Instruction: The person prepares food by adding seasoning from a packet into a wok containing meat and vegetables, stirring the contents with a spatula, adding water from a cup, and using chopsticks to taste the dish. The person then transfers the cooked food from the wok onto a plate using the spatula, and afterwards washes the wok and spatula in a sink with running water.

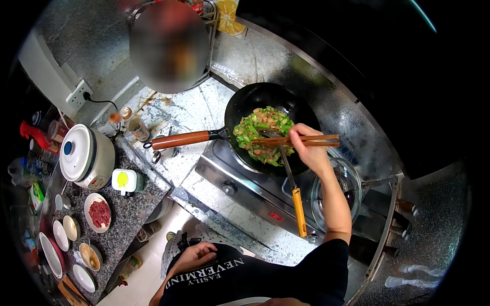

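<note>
A black wok (301, 104) with a wooden handle (181, 140) sits on the gas stove (224, 176). Chopped green vegetable and pale brown meat pieces (259, 122) lie inside it. My right hand (308, 151) is closed around a pair of wooden chopsticks (326, 140), their tips down in the food. A metal spatula with a yellow handle (298, 211) leans in the wok, its handle extending over the stove's front edge and touched by neither hand. My left hand (196, 256) rests against my black shirt (245, 278), fingers loosely extended and empty.
A glass lid (357, 176) lies right of the wok. On the left granite counter (125, 217) stand a white rice cooker (87, 155), a lidded seasoning box (126, 181), a bowl of raw red meat (98, 214) and several dishes. A glass bottle (135, 125) stands near the wok handle.
</note>
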Demonstrator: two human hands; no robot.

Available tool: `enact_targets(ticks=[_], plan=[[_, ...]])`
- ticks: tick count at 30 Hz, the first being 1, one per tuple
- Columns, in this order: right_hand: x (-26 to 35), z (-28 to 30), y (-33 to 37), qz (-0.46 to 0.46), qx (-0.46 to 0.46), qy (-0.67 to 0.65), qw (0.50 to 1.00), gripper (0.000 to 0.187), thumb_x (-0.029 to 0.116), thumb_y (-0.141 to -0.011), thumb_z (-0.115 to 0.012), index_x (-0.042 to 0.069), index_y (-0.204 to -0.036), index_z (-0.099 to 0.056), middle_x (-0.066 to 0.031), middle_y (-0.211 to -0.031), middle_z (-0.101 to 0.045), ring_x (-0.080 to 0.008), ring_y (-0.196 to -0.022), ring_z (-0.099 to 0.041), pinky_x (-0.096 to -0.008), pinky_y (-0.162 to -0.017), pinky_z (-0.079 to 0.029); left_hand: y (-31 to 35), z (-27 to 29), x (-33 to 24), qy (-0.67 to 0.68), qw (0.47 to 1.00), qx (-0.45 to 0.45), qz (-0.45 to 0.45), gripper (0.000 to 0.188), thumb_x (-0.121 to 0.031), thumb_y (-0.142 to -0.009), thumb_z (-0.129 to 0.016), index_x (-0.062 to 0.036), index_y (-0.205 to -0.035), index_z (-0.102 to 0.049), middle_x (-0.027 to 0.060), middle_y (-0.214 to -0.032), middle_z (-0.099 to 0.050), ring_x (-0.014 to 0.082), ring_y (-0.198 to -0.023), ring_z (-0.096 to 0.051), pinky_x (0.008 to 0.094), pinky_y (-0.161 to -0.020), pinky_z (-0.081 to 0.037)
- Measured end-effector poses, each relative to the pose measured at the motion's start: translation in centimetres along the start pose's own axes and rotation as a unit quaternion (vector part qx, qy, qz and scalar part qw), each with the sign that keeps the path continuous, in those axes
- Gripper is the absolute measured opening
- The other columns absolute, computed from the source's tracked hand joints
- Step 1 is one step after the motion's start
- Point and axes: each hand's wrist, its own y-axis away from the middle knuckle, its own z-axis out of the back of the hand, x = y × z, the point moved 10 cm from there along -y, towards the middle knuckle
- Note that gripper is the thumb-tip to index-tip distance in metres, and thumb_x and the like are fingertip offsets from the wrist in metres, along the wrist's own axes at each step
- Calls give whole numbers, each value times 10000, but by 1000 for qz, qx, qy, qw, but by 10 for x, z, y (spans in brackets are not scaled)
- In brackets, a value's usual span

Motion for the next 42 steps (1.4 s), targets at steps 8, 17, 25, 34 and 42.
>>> enact_targets(ticks=[8, 17, 25, 34, 42], plan=[[-24, 16, 8, -29, -39, -14, 999, 164, 111, -827, -501, -14, -721, -501, -90, -608, -481, -172, -530, -474, -276, -494, -366, 0, -1, -2, -2, 1000, -4, -5, 185, -152, -827, -563, -55, -980, -526, -42, -631, -485, -7, -529, -396, 155, -466, -312], [-31, 10, 9, -52, -17, -11, 998, 166, 114, -831, -499, -10, -721, -492, -102, -618, -473, -206, -536, -472, -293, -492, -365, 2, -2, -6, -15, 1000, -12, -10, 170, -144, -826, -562, -56, -967, -525, -48, -619, -476, -9, -526, -392, 156, -461, -305], [-27, -2, 3, -20, -6, 43, 999, 154, 107, -820, -511, -13, -723, -509, -114, -630, -502, -215, -542, -499, -300, -486, -371, 1, -5, -5, -2, 1000, -9, 3, 178, -147, -826, -562, -54, -973, -526, -48, -629, -470, -3, -533, -388, 160, -471, -310], [-31, 29, 18, -54, -64, -40, 996, 151, 97, -829, -495, -11, -727, -520, -53, -627, -519, -117, -561, -503, -250, -511, -388, 4, -6, -5, -4, 1000, -4, -13, 179, -142, -824, -561, -44, -971, -528, -37, -629, -479, 2, -532, -395, 162, -471, -318], [77, 90, 82, 50, -153, -381, 910, 294, 240, -873, -451, 11, -689, -458, -59, -587, -442, -154, -470, -502, -250, -443, -431, 15, 0, -4, -33, 998, 33, -39, 169, -115, -833, -545, -49, -987, -518, -40, -636, -472, -1, -544, -406, 158, -474, -316]])
